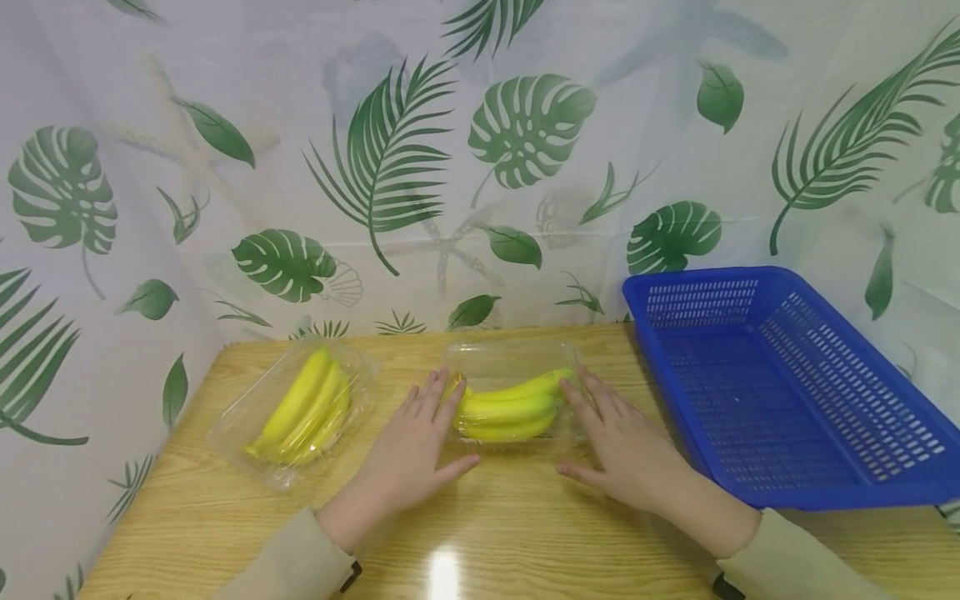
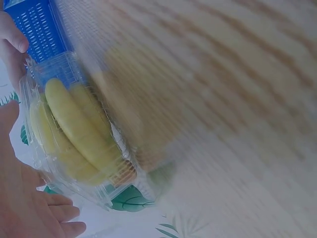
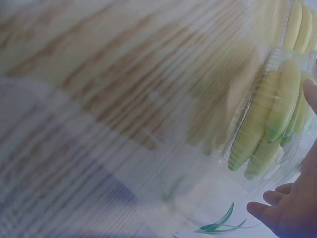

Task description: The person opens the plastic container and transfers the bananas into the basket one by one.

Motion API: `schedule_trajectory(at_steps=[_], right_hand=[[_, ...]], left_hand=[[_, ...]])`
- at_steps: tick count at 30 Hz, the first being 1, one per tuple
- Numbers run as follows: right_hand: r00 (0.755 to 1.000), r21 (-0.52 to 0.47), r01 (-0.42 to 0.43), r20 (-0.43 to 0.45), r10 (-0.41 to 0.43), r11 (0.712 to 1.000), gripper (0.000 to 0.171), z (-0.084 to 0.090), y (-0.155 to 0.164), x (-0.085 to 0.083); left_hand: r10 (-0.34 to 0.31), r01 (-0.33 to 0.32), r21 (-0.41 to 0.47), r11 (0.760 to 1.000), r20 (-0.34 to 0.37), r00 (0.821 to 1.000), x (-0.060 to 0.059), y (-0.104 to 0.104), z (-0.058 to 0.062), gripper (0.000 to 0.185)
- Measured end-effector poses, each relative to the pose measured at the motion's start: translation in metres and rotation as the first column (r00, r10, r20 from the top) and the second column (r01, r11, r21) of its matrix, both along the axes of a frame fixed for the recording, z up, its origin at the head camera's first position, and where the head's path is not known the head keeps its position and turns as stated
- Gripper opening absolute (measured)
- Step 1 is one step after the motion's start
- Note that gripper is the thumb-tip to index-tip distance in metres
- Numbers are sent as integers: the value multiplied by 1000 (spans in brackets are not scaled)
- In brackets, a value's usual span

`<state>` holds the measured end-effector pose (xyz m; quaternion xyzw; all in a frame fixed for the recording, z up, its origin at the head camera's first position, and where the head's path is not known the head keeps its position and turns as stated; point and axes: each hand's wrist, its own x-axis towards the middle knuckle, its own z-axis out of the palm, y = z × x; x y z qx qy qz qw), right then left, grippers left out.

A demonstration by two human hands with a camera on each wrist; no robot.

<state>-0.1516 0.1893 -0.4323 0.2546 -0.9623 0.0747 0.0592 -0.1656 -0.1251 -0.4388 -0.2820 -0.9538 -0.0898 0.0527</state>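
Note:
A clear plastic clamshell box [image 1: 517, 357] stands at the middle of the table with a bunch of bananas [image 1: 506, 410] inside. My left hand [image 1: 412, 446] is at the box's left end, fingers extended and thumb spread toward the near side. At the opposite end, my right hand [image 1: 630, 446] mirrors it, fingertips right at the box's edge. Neither hand curls round anything. The left wrist view shows the bananas [image 2: 74, 134] through the ribbed plastic, beside my left hand [image 2: 29, 198]. My right hand [image 3: 292, 208] appears at the edge of the right wrist view.
Another clear box [image 1: 232, 417] with bananas [image 1: 303, 404] sits at the left of the wooden table [image 1: 480, 533], turned at an angle. A blue slotted plastic basket [image 1: 750, 408] occupies the right side. Behind the table hangs a leaf-patterned cloth [image 1: 420, 317].

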Motion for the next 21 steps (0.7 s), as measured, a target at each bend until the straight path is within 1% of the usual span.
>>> schedule_trajectory(at_steps=[5, 8, 15, 21], right_hand=[[1000, -3, -11, 8, 11, 1000, 105, 0, 1, 1], [1000, -7, -10, 17, 10, 1000, 105, -1, 1, 1], [1000, -20, -10, 20, 10, 1000, 103, -1, 2, 3], [1000, -14, -17, -7, 16, 1000, 104, -4, 2, 5]], left_hand=[[-11, 11, 0, 1000, 13, 1000, 1, 0, 2, 98], [-14, 14, -1, 1000, 12, 1000, 2, 0, 1, 98], [-24, 23, -23, 999, -22, 999, 4, -1, -2, 101], [-39, 38, -28, 999, -44, 998, 7, -3, -3, 103]])
